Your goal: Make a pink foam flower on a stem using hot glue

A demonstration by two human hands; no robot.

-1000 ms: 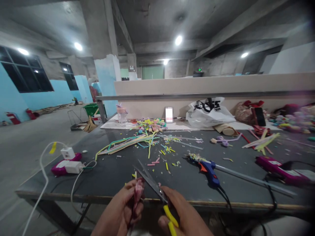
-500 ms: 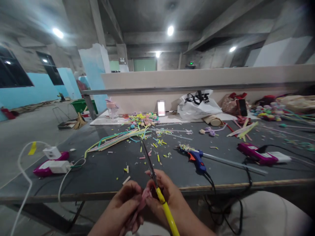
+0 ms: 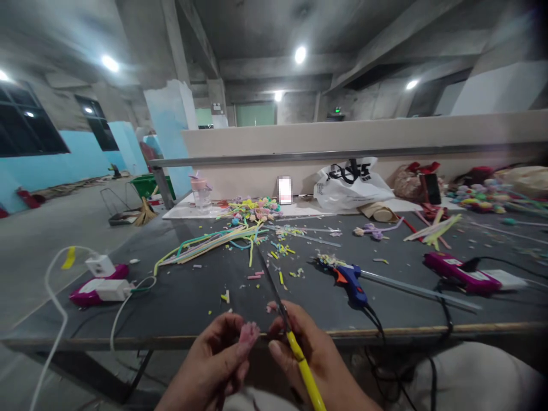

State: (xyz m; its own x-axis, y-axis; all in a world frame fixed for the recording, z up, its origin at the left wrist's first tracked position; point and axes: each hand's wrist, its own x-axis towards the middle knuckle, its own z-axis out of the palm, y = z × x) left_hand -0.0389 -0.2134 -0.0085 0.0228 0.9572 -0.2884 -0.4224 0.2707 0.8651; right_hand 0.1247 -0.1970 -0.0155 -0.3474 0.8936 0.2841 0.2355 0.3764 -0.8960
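My left hand [image 3: 218,359] pinches a small pink fuzzy piece [image 3: 247,332] between thumb and fingers, just below the table's front edge. My right hand [image 3: 306,357] grips yellow-handled scissors [image 3: 286,328]; their closed blades point up and away over the dark table [image 3: 192,297]. The blade base sits just right of the pink piece, with a small gap between them.
A blue glue gun [image 3: 353,282] with its cord lies right of centre. Magenta power strips [image 3: 96,288] [image 3: 460,273] lie at the table's left and right. Coloured pipe cleaners [image 3: 214,242] and cut scraps litter the middle. A white bag [image 3: 353,188] stands at the back.
The scissor blades, open a second ago, have shut. My hands have drawn slightly apart, and the pink piece looks shorter.
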